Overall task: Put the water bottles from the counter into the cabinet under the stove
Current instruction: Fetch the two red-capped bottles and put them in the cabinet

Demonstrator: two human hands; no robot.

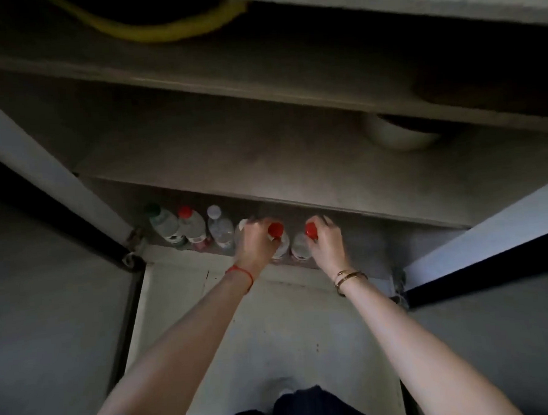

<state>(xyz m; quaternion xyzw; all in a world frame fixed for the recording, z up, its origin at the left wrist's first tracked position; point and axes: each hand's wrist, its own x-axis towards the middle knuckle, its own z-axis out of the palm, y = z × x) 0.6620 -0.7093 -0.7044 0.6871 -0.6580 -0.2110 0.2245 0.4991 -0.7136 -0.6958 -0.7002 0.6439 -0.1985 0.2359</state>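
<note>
I look down into an open cabinet whose bottom shelf [363, 244] holds a row of clear water bottles. At the left stand a green-capped bottle [164, 224], a red-capped bottle [191, 226] and a white-capped bottle [220, 229]. My left hand [255, 243] is closed around the neck of a red-capped bottle [275, 230], with another white-capped bottle [242, 225] just behind its knuckles. My right hand [327, 241] grips a second red-capped bottle [301, 245] to the right. Both held bottles stand upright on the shelf floor.
Both cabinet doors hang open: the left door [42, 175] and the right door [490, 243]. A middle shelf [264, 163] juts out above the bottles, with a white bowl [400, 135] on it. A yellow hose [168, 27] runs at the top. The floor [273, 334] lies beneath my arms.
</note>
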